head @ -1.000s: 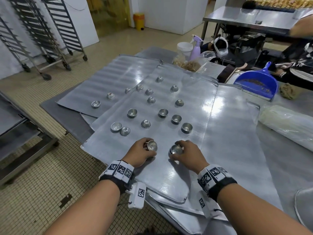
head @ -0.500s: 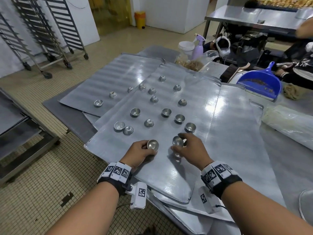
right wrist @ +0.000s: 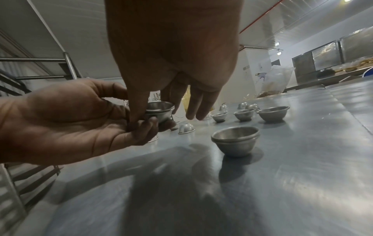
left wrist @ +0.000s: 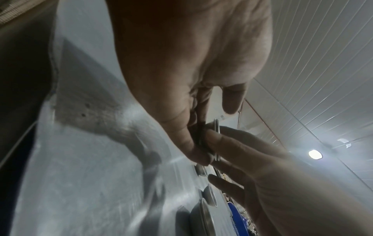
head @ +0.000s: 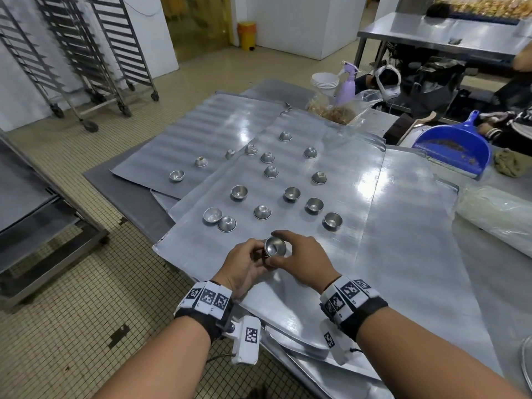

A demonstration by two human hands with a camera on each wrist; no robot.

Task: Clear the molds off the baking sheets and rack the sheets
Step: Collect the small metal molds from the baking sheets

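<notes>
**Stacking two small molds between both hands above the near sheet**

Nesting one inside the other, two small metal molds (head: 275,246) sit between both hands above the near edge of the top baking sheet (head: 371,226). The left hand (head: 244,266) cups them from below with curled fingers, and the right wrist view shows its thumb and fingertips closed round the lower cup (right wrist: 159,115). The right hand (head: 302,260) pinches the rim of the stack from the right side, thumb and forefinger curled over it, while its other fingers hang loosely downward.

Beyond the hands, more molds are scattered over the same sheet. Just right and far of the hands stands an upright mold (head: 333,220), which in the right wrist view looks like two cups nested. To the left, an upright mold (head: 212,216) touches an inverted one (head: 227,224). Farther off lie others, some mouth up, some mouth down.

A second baking sheet (head: 207,131) lies partly under the top one on the far left and carries a few molds, among them an upright one (head: 176,175). More sheets show stacked beneath at the near edge.

On the far right of the table rests a blue dustpan (head: 454,148). A lilac spray bottle (head: 346,84) and stacked white cups (head: 324,80) stand at the far side. Wheeled tray racks (head: 86,53) stand on the tiled floor at far left.
</notes>
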